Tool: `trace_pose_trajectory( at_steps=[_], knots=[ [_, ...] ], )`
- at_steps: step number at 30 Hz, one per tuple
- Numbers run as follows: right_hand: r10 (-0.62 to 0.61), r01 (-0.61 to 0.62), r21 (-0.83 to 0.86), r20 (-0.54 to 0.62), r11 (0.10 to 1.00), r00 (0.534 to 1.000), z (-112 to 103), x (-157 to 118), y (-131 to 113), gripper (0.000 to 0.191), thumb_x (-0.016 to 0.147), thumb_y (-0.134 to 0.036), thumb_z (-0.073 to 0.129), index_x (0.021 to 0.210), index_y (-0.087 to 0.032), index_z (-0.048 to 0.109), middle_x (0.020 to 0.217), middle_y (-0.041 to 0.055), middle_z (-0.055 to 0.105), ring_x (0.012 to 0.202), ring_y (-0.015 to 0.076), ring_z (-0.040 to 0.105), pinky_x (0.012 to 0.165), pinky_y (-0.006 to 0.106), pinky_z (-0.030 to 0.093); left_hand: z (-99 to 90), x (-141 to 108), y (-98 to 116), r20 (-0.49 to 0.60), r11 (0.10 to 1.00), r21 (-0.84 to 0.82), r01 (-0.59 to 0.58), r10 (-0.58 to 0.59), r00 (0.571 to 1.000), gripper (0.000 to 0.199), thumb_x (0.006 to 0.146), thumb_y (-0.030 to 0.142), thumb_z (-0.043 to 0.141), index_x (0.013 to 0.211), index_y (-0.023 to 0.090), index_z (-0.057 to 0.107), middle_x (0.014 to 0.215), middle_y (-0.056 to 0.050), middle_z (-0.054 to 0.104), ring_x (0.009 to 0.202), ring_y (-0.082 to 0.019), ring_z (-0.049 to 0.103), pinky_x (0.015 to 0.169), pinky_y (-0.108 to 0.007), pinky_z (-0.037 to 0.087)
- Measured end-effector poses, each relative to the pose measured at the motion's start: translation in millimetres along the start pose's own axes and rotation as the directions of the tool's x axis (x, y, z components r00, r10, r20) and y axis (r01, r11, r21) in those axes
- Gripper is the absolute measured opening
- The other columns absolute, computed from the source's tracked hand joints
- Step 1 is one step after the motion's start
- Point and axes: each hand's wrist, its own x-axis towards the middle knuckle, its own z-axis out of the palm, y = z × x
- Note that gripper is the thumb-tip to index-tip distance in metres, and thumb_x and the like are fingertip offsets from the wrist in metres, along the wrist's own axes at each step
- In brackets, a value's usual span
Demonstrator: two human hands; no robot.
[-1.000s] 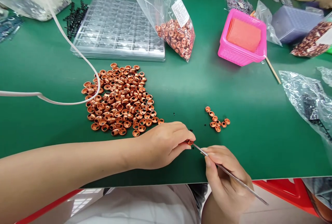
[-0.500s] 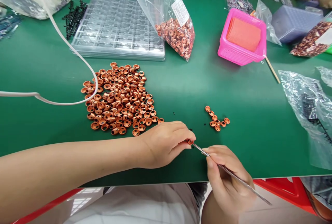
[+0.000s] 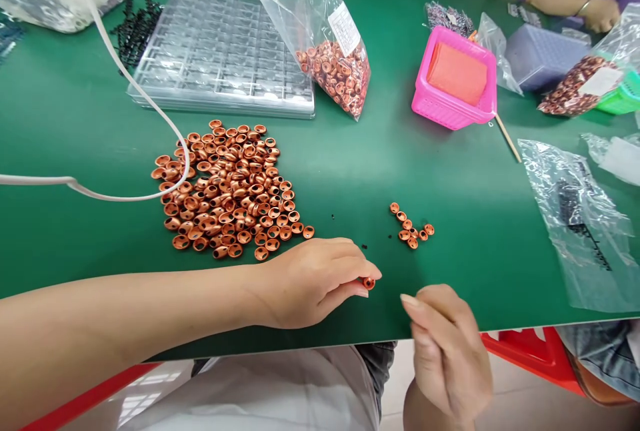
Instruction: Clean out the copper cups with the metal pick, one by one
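Between the thumb and fingertips of my left hand (image 3: 320, 281) is a small copper-coloured cup-shaped piece (image 3: 369, 283) with dark holes, held just over the green table. My right hand (image 3: 447, 351) is curled closed to the right of it, slightly blurred, near the table's front edge. No metal tool shows in its fingers; the inside of the grip is hidden. A large heap of matching copper pieces (image 3: 227, 184) lies beyond my left forearm. Several more form a small group (image 3: 410, 234) ahead of my right hand. Tiny black bits (image 3: 365, 246) lie between.
A white cable (image 3: 125, 71) loops over the heap's left side. Behind stand clear plastic trays (image 3: 220, 51) and a bag of copper pieces (image 3: 340, 71). To the right are a pink basket (image 3: 420, 94) and a clear bag with black parts (image 3: 575, 218). A co-worker's hand (image 3: 600, 14) is at far right.
The slim metal tool that my right hand held against the copper piece is out of sight. My right hand has drawn away and curled; my left hand keeps the piece. The view has shifted slightly.
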Motion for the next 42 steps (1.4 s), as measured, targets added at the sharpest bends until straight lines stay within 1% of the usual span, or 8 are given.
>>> trace_pose_trajectory(
  at_steps=[3,6,13,21,25,28,36,42],
  knots=[
    [-0.114,0.123,-0.050,0.157,0.991,0.981,0.0,-1.2,5.1,0.048,0.081,-0.001,0.061,0.125,-0.018,0.057,0.087,0.0052,0.063,0.074,0.0139,0.054,0.061,0.030,0.047,1.0,-0.8,1.9,0.008,0.998,0.032,-0.055,0.055,0.998,0.015,0.094,0.011,0.049,0.106,0.009,0.059,0.087,-0.009,0.066,0.078,-0.016,0.055,0.069,-0.027,0.047],
    [-0.211,0.239,-0.082,0.257,0.967,0.943,-0.1,-1.3,12.6,0.043,0.084,-0.005,0.059,0.127,-0.015,0.057,0.094,0.0079,0.066,0.082,0.0164,0.056,0.067,0.032,0.050,1.4,-1.8,4.6,0.023,0.994,0.073,-0.078,0.077,0.997,0.016,0.095,0.012,0.048,0.105,0.009,0.060,0.086,-0.009,0.065,0.076,-0.017,0.055,0.067,-0.027,0.047],
    [-0.295,0.344,-0.112,0.312,0.932,0.903,-2.0,-1.7,15.7,0.047,0.085,-0.006,0.057,0.132,-0.012,0.053,0.099,0.0085,0.069,0.083,0.0189,0.058,0.066,0.034,0.048,1.4,-2.9,8.5,0.069,0.992,0.104,-0.074,0.067,0.995,0.018,0.096,0.012,0.046,0.104,0.009,0.061,0.086,-0.010,0.065,0.077,-0.017,0.057,0.067,-0.026,0.048],
    [-0.309,0.332,0.004,0.371,0.943,0.875,-4.3,3.9,9.7,0.046,0.090,-0.005,0.044,0.136,-0.005,0.046,0.102,0.0128,0.069,0.083,0.0205,0.058,0.062,0.036,0.047,6.4,-6.2,7.9,0.081,0.995,0.064,-0.070,0.065,0.995,0.020,0.095,0.009,0.044,0.103,0.006,0.062,0.083,-0.011,0.065,0.076,-0.018,0.057,0.067,-0.027,0.049],
    [-0.284,0.294,0.033,0.381,0.955,0.880,-5.4,10.1,4.8,0.045,0.090,-0.006,0.042,0.135,-0.006,0.046,0.100,0.0112,0.069,0.080,0.0193,0.059,0.059,0.035,0.048,7.5,-7.0,9.7,0.050,0.999,0.011,-0.048,0.048,0.998,0.022,0.096,0.011,0.042,0.103,0.006,0.062,0.083,-0.011,0.065,0.076,-0.017,0.057,0.068,-0.027,0.049],
    [-0.332,0.339,0.056,0.403,0.939,0.853,-7.1,14.5,3.0,0.042,0.091,-0.007,0.040,0.131,-0.004,0.049,0.099,0.0120,0.069,0.080,0.0197,0.060,0.058,0.035,0.049,7.3,-7.3,11.7,0.061,0.999,-0.003,-0.038,0.038,0.997,0.021,0.096,0.011,0.042,0.102,0.007,0.061,0.082,-0.010,0.064,0.074,-0.016,0.055,0.067,-0.026,0.048],
    [-0.335,0.344,0.071,0.472,0.936,0.815,-8.5,15.5,5.6,0.040,0.092,-0.008,0.038,0.130,-0.006,0.049,0.095,0.0111,0.067,0.077,0.0188,0.057,0.058,0.033,0.045,7.9,-7.5,12.6,0.068,1.000,-0.022,-0.021,0.022,0.997,0.020,0.094,0.009,0.042,0.099,0.008,0.061,0.080,-0.009,0.063,0.073,-0.017,0.056,0.067,-0.027,0.048],
    [-0.298,0.309,0.063,0.493,0.949,0.817,-4.7,14.1,9.5,0.036,0.092,-0.010,0.040,0.126,-0.009,0.053,0.090,0.0092,0.065,0.072,0.0174,0.053,0.057,0.033,0.044,8.4,-8.1,8.9,0.057,0.999,-0.049,0.006,-0.003,0.998,0.020,0.096,0.012,0.042,0.102,0.011,0.061,0.085,-0.009,0.065,0.078,-0.017,0.058,0.071,-0.026,0.049]
  ],
)
